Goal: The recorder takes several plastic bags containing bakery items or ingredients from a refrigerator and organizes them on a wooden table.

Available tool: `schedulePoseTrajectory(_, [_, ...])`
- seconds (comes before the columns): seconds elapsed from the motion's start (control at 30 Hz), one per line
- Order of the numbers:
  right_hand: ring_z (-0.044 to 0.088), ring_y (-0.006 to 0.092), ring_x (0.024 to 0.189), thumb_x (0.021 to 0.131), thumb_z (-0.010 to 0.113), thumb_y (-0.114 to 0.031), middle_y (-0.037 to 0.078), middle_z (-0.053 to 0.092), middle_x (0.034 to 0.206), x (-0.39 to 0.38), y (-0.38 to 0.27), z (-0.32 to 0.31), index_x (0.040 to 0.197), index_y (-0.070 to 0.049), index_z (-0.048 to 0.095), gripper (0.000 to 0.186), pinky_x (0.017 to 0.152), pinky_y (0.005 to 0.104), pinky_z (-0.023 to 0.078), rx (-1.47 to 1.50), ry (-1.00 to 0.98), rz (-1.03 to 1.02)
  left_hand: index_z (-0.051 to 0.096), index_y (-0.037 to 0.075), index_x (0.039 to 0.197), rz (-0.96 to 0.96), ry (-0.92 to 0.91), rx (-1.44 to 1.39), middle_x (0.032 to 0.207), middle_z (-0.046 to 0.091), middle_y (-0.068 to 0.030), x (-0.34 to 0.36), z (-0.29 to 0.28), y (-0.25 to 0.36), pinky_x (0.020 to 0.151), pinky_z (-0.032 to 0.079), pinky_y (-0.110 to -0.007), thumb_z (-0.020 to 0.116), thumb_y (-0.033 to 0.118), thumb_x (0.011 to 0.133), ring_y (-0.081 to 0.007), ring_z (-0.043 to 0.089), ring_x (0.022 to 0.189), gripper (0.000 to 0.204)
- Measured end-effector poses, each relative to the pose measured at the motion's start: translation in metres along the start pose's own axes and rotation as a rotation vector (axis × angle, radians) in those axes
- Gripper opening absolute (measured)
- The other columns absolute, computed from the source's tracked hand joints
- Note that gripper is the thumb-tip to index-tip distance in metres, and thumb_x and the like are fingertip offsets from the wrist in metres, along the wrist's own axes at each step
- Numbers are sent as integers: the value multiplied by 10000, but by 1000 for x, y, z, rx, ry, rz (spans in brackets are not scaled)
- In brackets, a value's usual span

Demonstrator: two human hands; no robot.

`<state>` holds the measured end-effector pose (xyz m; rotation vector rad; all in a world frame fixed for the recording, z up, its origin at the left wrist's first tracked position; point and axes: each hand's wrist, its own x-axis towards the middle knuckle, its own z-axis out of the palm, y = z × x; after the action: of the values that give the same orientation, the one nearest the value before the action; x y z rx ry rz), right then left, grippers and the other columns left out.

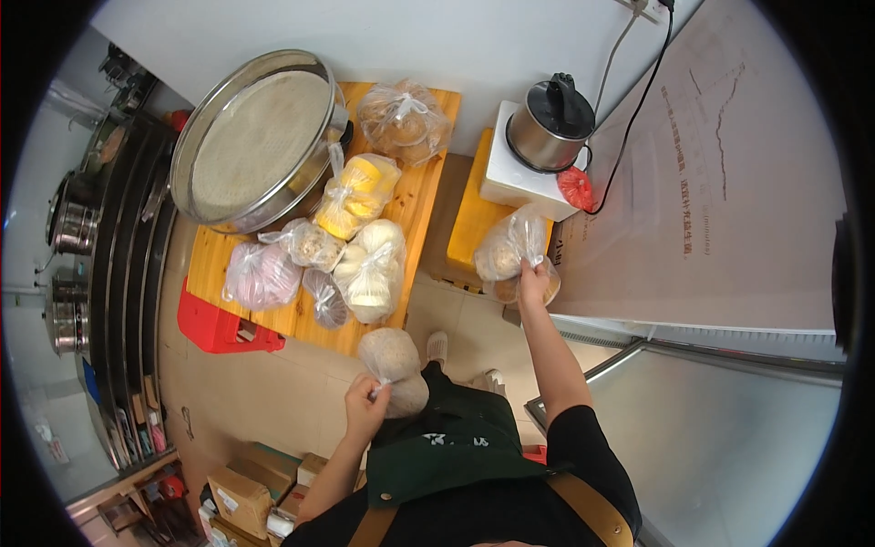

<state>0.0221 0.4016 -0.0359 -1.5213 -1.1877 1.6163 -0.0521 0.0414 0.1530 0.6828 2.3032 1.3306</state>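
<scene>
My left hand [366, 407] is closed on the gathered neck of a clear plastic bag of greyish-beige buns [390, 354], hanging off the near edge of the wooden table [417, 211]. Out to the right, my right hand [534, 281] grips the top of another clear bag of pale brown buns [499, 253], beside the yellow crate. Several tied bags sit on the table: yellow buns [357, 193], white buns [372, 273], pinkish buns [262, 275], a small speckled bag [314, 244], a small greyish bag [326, 299] and a brownish bag [406, 120] at the far end.
A large round steel-rimmed sieve [260, 146] covers the table's far left. A steel kettle [547, 128] stands on a white foam box [521, 190] above a yellow crate [467, 219]. An open door [720, 438] juts out at right. Cardboard boxes [241, 500] and a red stool [214, 324] are at left.
</scene>
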Motion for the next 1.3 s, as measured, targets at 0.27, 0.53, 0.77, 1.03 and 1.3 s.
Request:
schedulePoseTrajectory(0.27, [561,240,657,662,677,-256,137,588,736,40,11,44,879,20,576,366,664,319,432,-512,192,-154,494,-22,642,-74,-100,-61,664,503,-115,0,21,-3,561,398,-290,608,31,698,-229,508,610,138])
schedulePoseTrajectory(0.53, [558,162,739,721,600,-87,73,610,795,12,7,43,891,26,579,204,673,293,432,166,159,-62,488,-12,624,-34,-112,-17,671,512,-113,18,7,-2,564,395,-292,610,31,685,-237,510,616,143])
schedulePoseTrajectory(0.77, [428,53,599,720,567,-84,-37,507,679,-107,-16,-2,813,-33,593,110,524,202,327,118,-32,64,467,-2,602,18,-81,-21,650,505,-103,35,-9,2,545,378,-293,612,34,662,-236,496,594,161])
schedulePoseTrajectory(1.03, [481,83,664,657,517,-50,-16,551,733,-182,-10,-50,807,7,609,185,609,211,375,-89,-243,161,466,0,584,-11,152,-79,612,489,-93,-6,-31,-5,509,368,-288,617,23,646,-213,482,548,165])
schedulePoseTrajectory(1.3, [513,87,702,660,510,-60,7,588,785,-199,-39,-59,841,11,613,220,656,211,398,-174,-645,-68,478,-3,581,-219,493,-114,627,490,-53,-84,-58,-36,504,351,-250,599,14,667,-126,464,561,149])
